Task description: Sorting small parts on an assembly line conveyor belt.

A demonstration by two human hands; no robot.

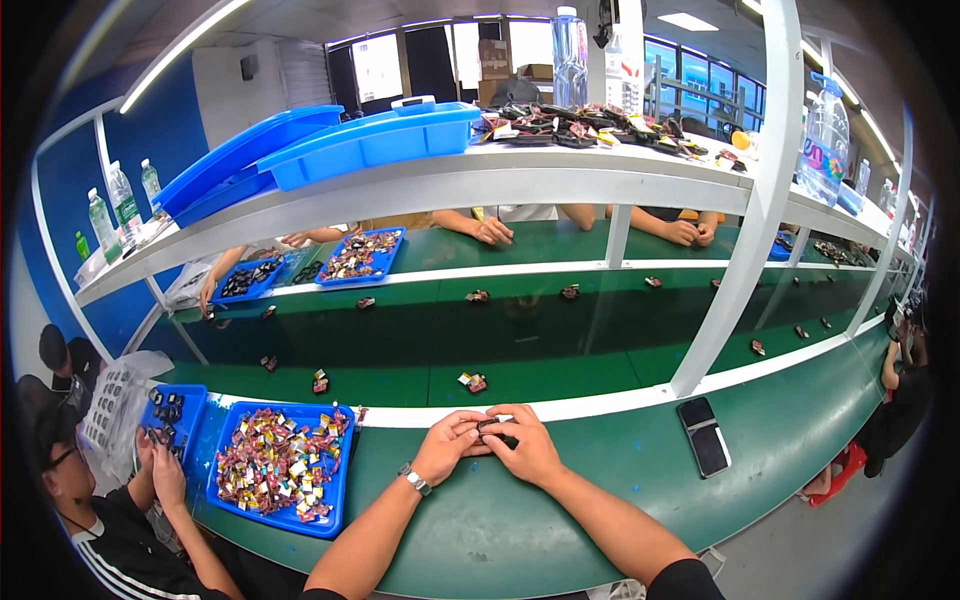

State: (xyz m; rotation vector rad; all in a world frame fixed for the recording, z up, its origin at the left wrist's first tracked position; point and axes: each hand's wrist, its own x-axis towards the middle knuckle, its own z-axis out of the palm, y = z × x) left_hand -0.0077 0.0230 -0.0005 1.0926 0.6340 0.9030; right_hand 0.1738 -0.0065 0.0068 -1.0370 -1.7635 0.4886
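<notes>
My left hand (447,450), with a metal watch on its wrist, and my right hand (528,452) meet over the green bench (520,520). Between their closed fingers is a small dark part (497,428); my fingertips cover most of it, so its kind cannot be made out. A blue tray (345,470) stands to the left of my left hand. It is heaped with small components (275,460) with reddish wires and white and yellow labels. Just beyond my hands, a similar wired part (473,382) lies on the green conveyor belt (400,345).
A dark phone (705,438) lies on the bench at right. White posts (735,270) and a shelf (600,185) stand ahead, with blue bins (370,140) and bottles on it. A co-worker (110,510) sits at left by another blue tray (190,400). Other hands (490,230) work across the belt.
</notes>
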